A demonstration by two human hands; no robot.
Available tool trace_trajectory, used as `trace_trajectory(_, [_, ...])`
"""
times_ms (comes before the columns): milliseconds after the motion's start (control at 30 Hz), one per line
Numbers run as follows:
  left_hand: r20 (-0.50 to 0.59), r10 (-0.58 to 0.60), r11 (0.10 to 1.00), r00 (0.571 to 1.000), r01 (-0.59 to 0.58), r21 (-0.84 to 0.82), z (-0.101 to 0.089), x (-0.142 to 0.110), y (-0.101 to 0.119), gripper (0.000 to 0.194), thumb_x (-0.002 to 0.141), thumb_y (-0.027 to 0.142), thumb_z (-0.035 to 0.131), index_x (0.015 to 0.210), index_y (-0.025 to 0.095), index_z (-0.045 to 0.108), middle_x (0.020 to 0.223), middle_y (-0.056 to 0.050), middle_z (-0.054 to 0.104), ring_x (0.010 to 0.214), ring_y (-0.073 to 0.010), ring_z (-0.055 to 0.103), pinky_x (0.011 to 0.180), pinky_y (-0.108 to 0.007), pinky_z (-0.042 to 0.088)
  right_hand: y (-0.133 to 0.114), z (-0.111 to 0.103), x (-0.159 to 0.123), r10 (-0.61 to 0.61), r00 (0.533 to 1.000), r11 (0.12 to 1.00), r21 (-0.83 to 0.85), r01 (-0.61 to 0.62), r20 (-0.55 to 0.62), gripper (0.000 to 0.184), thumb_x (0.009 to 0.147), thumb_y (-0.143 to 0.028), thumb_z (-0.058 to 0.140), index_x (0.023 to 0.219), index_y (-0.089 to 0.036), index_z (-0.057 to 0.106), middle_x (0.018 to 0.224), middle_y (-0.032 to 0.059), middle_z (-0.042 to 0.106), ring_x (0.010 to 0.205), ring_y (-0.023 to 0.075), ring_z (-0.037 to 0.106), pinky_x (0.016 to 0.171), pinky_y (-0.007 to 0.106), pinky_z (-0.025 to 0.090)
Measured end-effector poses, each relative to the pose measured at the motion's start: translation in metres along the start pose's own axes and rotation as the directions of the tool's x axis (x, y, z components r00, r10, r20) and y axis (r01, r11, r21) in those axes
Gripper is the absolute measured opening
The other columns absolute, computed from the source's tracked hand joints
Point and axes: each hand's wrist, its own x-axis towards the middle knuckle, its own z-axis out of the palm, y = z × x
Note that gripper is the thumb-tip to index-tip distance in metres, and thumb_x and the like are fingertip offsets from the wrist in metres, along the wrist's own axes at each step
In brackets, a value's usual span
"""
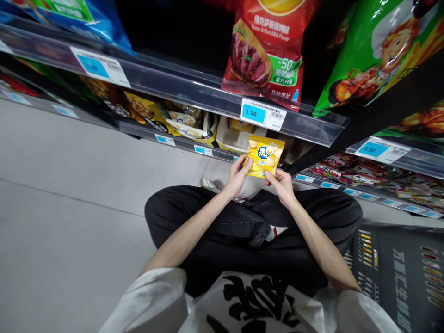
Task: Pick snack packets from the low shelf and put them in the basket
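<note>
A small yellow snack packet (265, 156) with a blue and white logo is held up in front of the lowest shelf. My left hand (238, 173) pinches its left edge, thumb on the front. At the lower right corner my right hand (280, 183) grips it the same way. The fingers behind the packet are hidden. Just beyond it stands an open white box (227, 138) with a yellow packet (240, 125) inside. Left of that box is a yellow display box (208, 138) holding several small wrapped snacks.
Above, a shelf edge (194, 95) with price tags juts out, bearing a red chip bag (265, 51) and a green bag (385, 51). A dark post (378, 99) slants at right. A grey crate (385, 277) stands on the floor at lower right. Grey floor (69, 208) stretches left.
</note>
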Motion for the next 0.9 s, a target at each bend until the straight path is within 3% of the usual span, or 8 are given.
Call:
trace_trajectory(100, [0.013,-0.01,1.0,1.0,0.01,-0.019,-0.001,0.0,-0.002,0.052,0.081,0.061,0.081,0.112,0.02,0.071,0.116,-0.009,0.077,0.105,-0.0224,0.072,0.093,-0.033,0.057,0.001,0.0,0.001,0.011,1.0,1.0,0.02,-0.011,0.028,0.05,0.071,-0.067,0.085,0.082,-0.019,0.073,0.07,0.0021,0.071,0.061,0.0156,0.062,0.056,0.028,0.048])
trace_trajectory(233, [0.034,0.015,0.997,0.999,-0.018,0.071,-0.001,0.0,-0.006,0.056,0.082,0.063,0.08,0.114,0.018,0.071,0.115,-0.01,0.077,0.104,-0.0242,0.073,0.094,-0.035,0.057,0.001,0.0,0.002,-0.023,0.998,0.999,0.028,0.025,-0.053,0.053,0.071,-0.066,0.085,0.097,-0.021,0.075,0.091,0.0046,0.077,0.069,0.0173,0.066,0.055,0.027,0.049])
trace_trajectory(367, [0.055,0.166,0.946,0.985,-0.175,0.272,-0.003,-0.003,-0.003,0.059,0.089,0.057,0.074,0.135,0.02,0.064,0.133,-0.015,0.071,0.116,-0.027,0.07,0.099,-0.038,0.057,0.002,-0.001,0.003,-0.062,0.989,0.998,0.008,0.064,-0.136,0.052,0.074,-0.066,0.083,0.094,-0.02,0.073,0.086,0.0038,0.075,0.064,0.016,0.064,0.056,0.028,0.05])
trace_trajectory(500, [0.246,0.438,0.664,0.865,-0.495,0.561,-0.004,-0.008,0.005,0.058,0.091,0.037,0.073,0.145,0.024,0.057,0.16,-0.015,0.049,0.142,-0.0317,0.053,0.115,-0.048,0.048,0.006,-0.002,0.004,-0.09,0.973,0.996,-0.017,0.089,-0.211,0.05,0.077,-0.067,0.08,0.094,-0.02,0.073,0.085,0.0049,0.076,0.067,0.0188,0.067,0.058,0.031,0.054])
trace_trajectory(600, [0.423,0.467,0.476,0.776,-0.624,0.62,-0.004,-0.011,0.005,0.059,0.089,0.026,0.072,0.146,0.025,0.058,0.166,-0.014,0.04,0.153,-0.0355,0.041,0.123,-0.058,0.038,0.01,-0.002,0.003,-0.142,0.965,0.99,-0.036,0.137,-0.218,0.048,0.08,-0.064,0.079,0.098,-0.02,0.076,0.097,0.007,0.077,0.079,0.0219,0.07,0.062,0.032,0.058])
trace_trajectory(667, [0.448,0.472,0.44,0.759,-0.643,0.627,-0.004,-0.012,0.003,0.058,0.089,0.025,0.071,0.146,0.024,0.057,0.167,-0.016,0.039,0.155,-0.0362,0.038,0.124,-0.059,0.036,0.01,-0.002,0.0,-0.224,0.96,0.974,-0.086,0.212,-0.171,0.043,0.084,-0.06,0.078,0.103,-0.022,0.079,0.111,0.0085,0.075,0.093,0.024,0.072,0.071,0.033,0.061])
trace_trajectory(767, [0.376,0.478,0.538,0.794,-0.603,0.589,-0.003,-0.012,0.0,0.06,0.089,0.032,0.073,0.146,0.021,0.056,0.165,-0.018,0.043,0.153,-0.0351,0.042,0.125,-0.056,0.037,0.006,-0.002,-0.006,-0.354,0.935,0.915,-0.216,0.341,-0.024,0.037,0.089,-0.053,0.077,0.113,-0.025,0.08,0.135,0.0104,0.067,0.119,0.0283,0.067,0.089,0.037,0.062])
trace_trajectory(900, [0.164,0.254,0.856,0.953,-0.3,0.421,0.0,-0.011,-0.005,0.055,0.089,0.049,0.074,0.135,0.02,0.064,0.139,-0.016,0.068,0.132,-0.0302,0.064,0.116,-0.047,0.049,0.001,-0.002,-0.011,-0.447,0.89,0.842,-0.291,0.454,0.094,0.033,0.095,-0.05,0.071,0.118,-0.028,0.079,0.151,0.01,0.056,0.134,0.03,0.06,0.115,0.048,0.051])
